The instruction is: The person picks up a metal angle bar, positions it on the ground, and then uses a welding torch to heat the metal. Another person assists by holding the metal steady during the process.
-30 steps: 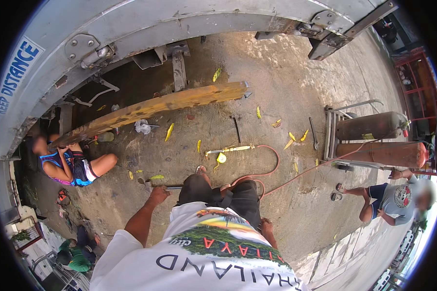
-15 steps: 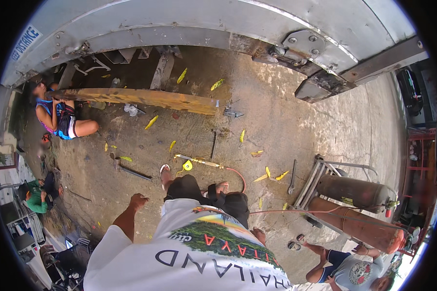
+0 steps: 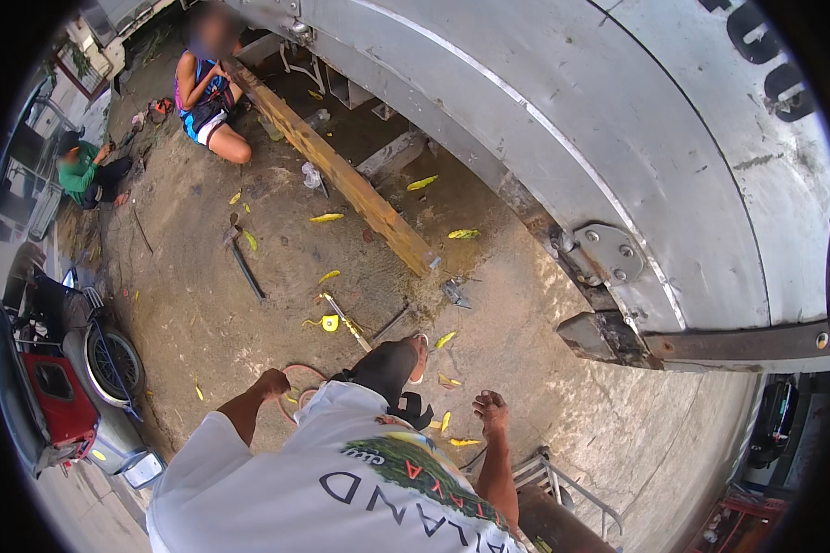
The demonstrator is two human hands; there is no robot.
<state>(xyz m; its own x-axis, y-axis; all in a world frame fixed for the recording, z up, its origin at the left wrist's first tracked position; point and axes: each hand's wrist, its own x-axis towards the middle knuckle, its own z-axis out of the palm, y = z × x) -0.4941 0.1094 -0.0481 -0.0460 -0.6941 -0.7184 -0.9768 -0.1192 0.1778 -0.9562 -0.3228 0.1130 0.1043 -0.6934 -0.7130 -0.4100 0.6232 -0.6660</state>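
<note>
My left hand hangs beside my body with its fingers curled in, nothing visible in it. Out to my right, my right hand is raised a little, its fingers loosely bent, slightly apart and empty. Neither hand touches anything. Ahead of my feet lies a brass-coloured gas torch, its near end hidden by my leg. A yellow tape measure lies beside it, and a reddish hose curves on the ground near my left hand. A dark metal bar rests by my forward foot.
A long rusty-yellow beam slants toward a crouching person holding its far end. Hammer and metal clamp-like piece lie on the concrete. A grey truck body overhangs the right. Another person sits far left, near a motorcycle.
My view has turned left and I have stepped forward, one leg ahead. My right hand has come out from beside my body. The beam and ground tools now lie nearer.
</note>
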